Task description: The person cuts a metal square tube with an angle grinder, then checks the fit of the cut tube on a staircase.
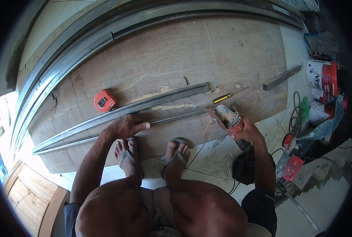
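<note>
On the plywood (231,47), your left hand (124,126) presses flat on the channel (144,106), right hand (245,132) grips the grinder (227,116) at its end, cut apparently unfinished

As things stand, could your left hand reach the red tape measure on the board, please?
Probably yes. The left hand presses on the long metal channel, and the red tape measure lies just beyond that channel on the plywood board, with nothing between them but the low channel.

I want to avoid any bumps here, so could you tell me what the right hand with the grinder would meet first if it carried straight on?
Probably the end of the thin metal strip, just left of the grinder held by the right hand.
</note>
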{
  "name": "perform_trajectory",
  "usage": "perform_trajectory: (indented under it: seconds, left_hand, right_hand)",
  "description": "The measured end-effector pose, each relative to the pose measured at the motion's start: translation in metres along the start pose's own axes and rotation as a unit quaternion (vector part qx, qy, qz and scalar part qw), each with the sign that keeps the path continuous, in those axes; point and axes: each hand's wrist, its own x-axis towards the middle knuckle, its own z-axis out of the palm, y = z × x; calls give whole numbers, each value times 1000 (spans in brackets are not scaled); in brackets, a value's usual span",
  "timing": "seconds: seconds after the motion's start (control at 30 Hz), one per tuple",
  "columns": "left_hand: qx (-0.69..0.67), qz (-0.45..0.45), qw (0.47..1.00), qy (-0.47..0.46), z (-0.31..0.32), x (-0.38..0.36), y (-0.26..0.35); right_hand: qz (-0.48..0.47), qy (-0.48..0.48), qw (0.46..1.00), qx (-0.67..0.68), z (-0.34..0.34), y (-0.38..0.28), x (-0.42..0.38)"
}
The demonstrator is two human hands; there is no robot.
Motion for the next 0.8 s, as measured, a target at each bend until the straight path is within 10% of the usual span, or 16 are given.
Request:
perform_trajectory:
  seconds: [0.8]
  left_hand:
    - [12, -38, 999, -20, -1, 0, -3]
  right_hand:
    - [27, 9, 998, -64, -8, -37, 8]
